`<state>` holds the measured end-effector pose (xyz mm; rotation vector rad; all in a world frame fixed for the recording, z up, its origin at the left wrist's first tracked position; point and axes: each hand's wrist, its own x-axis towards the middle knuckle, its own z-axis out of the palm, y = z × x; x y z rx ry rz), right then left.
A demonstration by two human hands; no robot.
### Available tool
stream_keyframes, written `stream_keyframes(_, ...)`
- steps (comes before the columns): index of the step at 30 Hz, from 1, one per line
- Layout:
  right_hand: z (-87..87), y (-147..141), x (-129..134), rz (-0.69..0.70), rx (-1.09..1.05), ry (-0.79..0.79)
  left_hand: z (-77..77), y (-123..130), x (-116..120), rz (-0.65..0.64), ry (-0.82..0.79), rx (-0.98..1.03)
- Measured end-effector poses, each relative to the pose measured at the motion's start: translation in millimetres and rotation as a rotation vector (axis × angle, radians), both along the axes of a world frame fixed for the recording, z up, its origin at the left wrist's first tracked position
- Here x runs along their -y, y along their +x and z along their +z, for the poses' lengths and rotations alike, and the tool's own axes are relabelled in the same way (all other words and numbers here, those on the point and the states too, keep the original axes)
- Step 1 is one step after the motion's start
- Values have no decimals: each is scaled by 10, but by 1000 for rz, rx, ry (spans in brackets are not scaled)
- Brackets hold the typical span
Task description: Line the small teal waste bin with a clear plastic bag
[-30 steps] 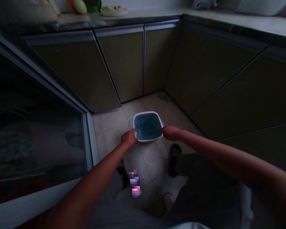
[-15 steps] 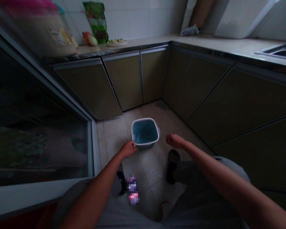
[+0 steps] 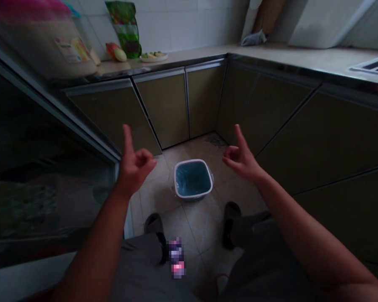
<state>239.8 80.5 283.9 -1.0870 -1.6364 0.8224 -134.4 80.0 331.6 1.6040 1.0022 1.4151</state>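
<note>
I have 2 empty hands above this tiled floor (image 3: 192,224): the left hand (image 3: 134,167) and the right hand (image 3: 244,161) each point 1 index finger out and up, the other fingers curled toward the thumb and grasping nothing. The bin (image 3: 193,180) stands upright on the tiles between those 2 sets of fingers, lower than both and touching neither. Clear film (image 3: 171,182) seems to line it and stick out loosely past the pale rim, on the sides nearest my fingers.

That film is my main worry. In light this dim it is hard to make out, so if I lowered a hand to the rim, a curled finger could hook the loose edge and drag it out of place. The bin looks light to me, so a sideways brush of the fingertips would probably skid or tip it. Nearer me than the fingers, the left slipper (image 3: 154,224) and the right slipper (image 3: 232,209) stand close enough that a careless step could knock it. Beyond the left fingers, on their outer side, the glass door (image 3: 56,163) could catch my knuckles on a wide swing; I cannot judge that gap.
</note>
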Motion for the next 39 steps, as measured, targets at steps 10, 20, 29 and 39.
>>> stream_keyframes(10,-672,130,-698,-33,226,-230,-889,-214,-814,53,-172,-91)
stream_keyframes(20,-802,-59,-731,-135,450,-179,-1020,-220,-650,107,-224,-109)
stream_keyframes(29,-1501,-533,-292,449,1027,-401,-1739,118,-114,-435,-471,-809)
stream_keyframes(39,-1834,-727,-181,549,1128,-517,-1991,212,144,-685,-659,-1246)
